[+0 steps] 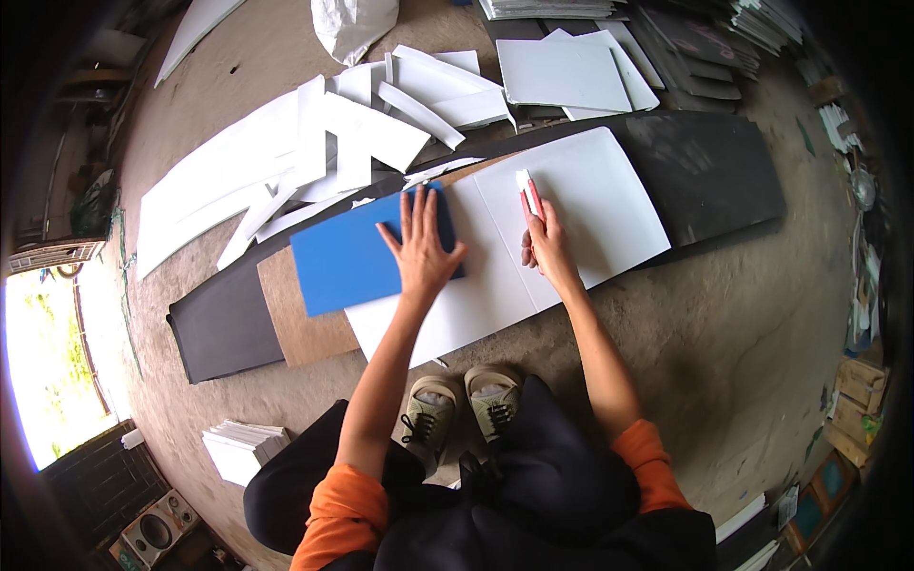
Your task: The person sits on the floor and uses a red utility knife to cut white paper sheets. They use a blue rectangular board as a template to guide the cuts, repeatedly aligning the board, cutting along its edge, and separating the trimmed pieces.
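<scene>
My left hand [422, 253] lies flat with fingers spread on a blue rectangular board [341, 259]. That board rests over the left part of a large white sheet [609, 195], which has a line running across it near its middle. My right hand [550, 243] is closed around a slim red-and-white tool that looks like a utility knife [534, 198]. It is held over the white sheet, right of the line, and its far end blends into a small white patch. Beneath the sheet are a brown board [297, 319] and a long black mat [224, 333].
White offcuts [376, 133] lie heaped beyond the mat. White panels [562, 74] and dark sheets [681, 62] are stacked at the far right. A white sack [352, 29] stands at the back. By my left knee sits a small white stack [243, 450]. My shoes [493, 404] are close to the sheet's near edge.
</scene>
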Action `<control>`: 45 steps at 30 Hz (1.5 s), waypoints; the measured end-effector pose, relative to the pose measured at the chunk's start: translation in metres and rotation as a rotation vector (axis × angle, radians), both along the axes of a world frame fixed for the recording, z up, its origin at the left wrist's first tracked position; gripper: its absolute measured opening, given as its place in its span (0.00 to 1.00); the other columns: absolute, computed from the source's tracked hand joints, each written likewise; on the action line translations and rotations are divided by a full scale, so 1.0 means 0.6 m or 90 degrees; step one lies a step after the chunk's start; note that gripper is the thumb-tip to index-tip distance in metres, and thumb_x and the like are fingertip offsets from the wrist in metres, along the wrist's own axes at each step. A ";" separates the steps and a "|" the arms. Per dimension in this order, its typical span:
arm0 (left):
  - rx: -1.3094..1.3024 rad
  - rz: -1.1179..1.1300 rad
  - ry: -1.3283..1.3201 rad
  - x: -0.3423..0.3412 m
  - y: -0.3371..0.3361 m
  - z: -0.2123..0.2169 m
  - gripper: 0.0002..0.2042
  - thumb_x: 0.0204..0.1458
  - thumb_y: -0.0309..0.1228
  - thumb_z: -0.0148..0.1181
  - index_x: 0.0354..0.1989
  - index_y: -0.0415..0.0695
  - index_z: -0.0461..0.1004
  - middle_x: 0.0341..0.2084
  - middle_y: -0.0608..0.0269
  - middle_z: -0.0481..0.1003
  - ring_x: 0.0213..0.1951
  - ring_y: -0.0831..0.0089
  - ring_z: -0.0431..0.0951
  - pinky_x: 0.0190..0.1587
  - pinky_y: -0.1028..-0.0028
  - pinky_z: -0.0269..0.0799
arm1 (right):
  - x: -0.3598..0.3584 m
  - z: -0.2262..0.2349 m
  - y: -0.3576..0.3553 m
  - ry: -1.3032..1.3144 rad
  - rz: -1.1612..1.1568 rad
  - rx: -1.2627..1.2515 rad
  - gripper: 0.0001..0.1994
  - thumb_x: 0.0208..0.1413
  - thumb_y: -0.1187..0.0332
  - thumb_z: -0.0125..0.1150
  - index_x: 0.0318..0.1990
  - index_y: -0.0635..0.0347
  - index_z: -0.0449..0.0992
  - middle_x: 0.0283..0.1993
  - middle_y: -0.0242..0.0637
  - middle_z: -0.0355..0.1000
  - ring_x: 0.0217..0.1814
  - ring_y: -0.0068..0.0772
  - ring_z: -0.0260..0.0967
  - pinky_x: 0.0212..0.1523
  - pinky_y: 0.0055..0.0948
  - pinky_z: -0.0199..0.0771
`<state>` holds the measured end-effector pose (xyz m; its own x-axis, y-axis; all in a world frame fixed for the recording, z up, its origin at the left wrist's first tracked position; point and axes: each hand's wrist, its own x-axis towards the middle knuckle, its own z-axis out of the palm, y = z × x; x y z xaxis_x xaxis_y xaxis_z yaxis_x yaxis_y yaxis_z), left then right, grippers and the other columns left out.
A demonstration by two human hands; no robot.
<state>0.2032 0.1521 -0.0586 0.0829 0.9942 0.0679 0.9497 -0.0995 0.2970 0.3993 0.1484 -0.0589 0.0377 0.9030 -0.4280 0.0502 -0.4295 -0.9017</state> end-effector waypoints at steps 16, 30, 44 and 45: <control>0.171 0.024 -0.122 0.026 0.039 -0.049 0.24 0.45 0.36 0.56 0.52 0.45 0.61 0.45 0.54 0.61 0.51 0.57 0.58 0.58 0.54 0.43 | 0.017 0.016 -0.021 0.235 0.106 0.090 0.20 0.55 0.74 0.43 0.56 0.62 0.55 0.45 0.41 0.65 0.31 0.26 0.69 0.30 0.22 0.67; 0.168 0.070 -0.081 0.060 0.084 -0.059 0.11 0.46 0.33 0.53 0.38 0.45 0.68 0.36 0.64 0.68 0.44 0.65 0.64 0.50 0.58 0.48 | -0.038 0.020 -0.027 -0.459 0.127 0.237 0.10 0.56 0.71 0.43 0.42 0.69 0.61 0.27 0.54 0.69 0.28 0.56 0.67 0.25 0.44 0.66; 0.203 0.112 -0.167 0.068 0.085 -0.055 0.09 0.47 0.35 0.55 0.33 0.45 0.69 0.32 0.64 0.69 0.41 0.68 0.66 0.51 0.61 0.49 | -0.066 0.040 -0.013 -0.607 0.217 0.219 0.12 0.57 0.71 0.41 0.45 0.68 0.56 0.26 0.54 0.68 0.27 0.52 0.69 0.24 0.40 0.70; 0.201 0.112 -0.167 0.068 0.084 -0.054 0.09 0.47 0.35 0.55 0.33 0.45 0.69 0.32 0.64 0.69 0.41 0.68 0.66 0.51 0.62 0.49 | -0.064 0.041 -0.012 -0.607 0.224 0.209 0.12 0.57 0.71 0.41 0.45 0.68 0.56 0.26 0.54 0.69 0.27 0.52 0.70 0.23 0.40 0.70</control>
<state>0.2443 0.2027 -0.0909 -0.1457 0.9189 0.3666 0.8565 -0.0683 0.5116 0.3608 0.1412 -0.0340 -0.0565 0.9940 -0.0939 0.8699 0.0029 -0.4932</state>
